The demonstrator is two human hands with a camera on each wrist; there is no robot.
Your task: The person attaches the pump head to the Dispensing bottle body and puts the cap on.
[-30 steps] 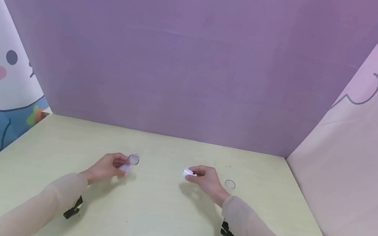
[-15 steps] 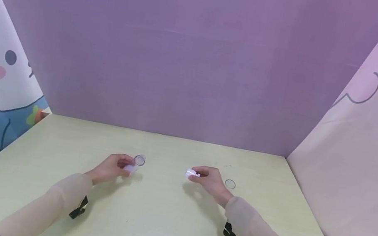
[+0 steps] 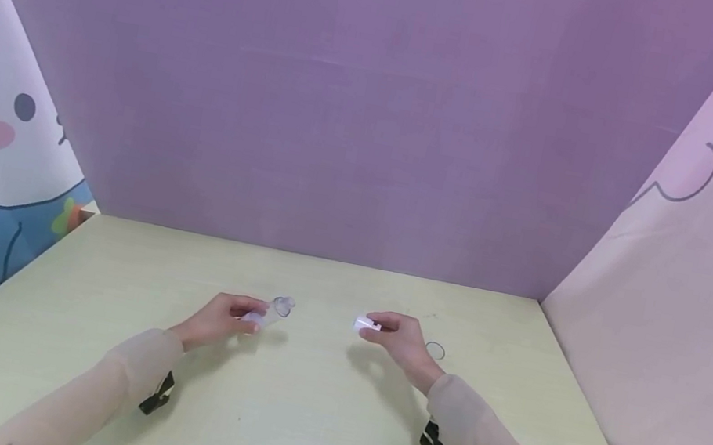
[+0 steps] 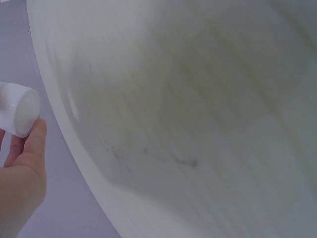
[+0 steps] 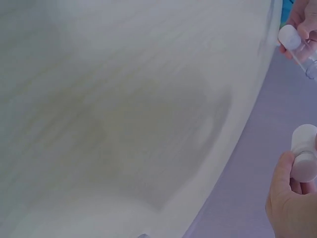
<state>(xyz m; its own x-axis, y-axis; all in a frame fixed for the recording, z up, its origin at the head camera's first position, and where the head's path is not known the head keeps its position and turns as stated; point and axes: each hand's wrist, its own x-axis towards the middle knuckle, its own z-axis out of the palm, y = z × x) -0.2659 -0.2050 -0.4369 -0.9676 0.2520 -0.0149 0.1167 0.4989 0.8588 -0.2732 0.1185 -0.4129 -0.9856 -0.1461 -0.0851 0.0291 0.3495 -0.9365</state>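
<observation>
My left hand [image 3: 223,320] grips a small clear bottle [image 3: 276,312] by its white end, its narrower clear neck pointing up and to the right in the head view. In the left wrist view the bottle's white end [image 4: 22,111] sits between finger and thumb at the left edge. My right hand [image 3: 402,344] pinches a small white plastic piece [image 3: 365,325]. Two rounded white parts of that piece [image 5: 304,166] show in the right wrist view; its exact kind I cannot tell. The hands are held apart over the table, the bottle's neck facing the white piece.
A thin dark-edged ring [image 3: 436,350] lies on the pale table [image 3: 293,418] just beyond my right wrist. A purple panel [image 3: 361,112] stands along the back edge, and printed cartoon sheets [image 3: 691,313] flank both sides.
My left hand has moved right with the bottle, whose neck has tipped further to the right. My right hand has shifted slightly to the right with the white piece.
</observation>
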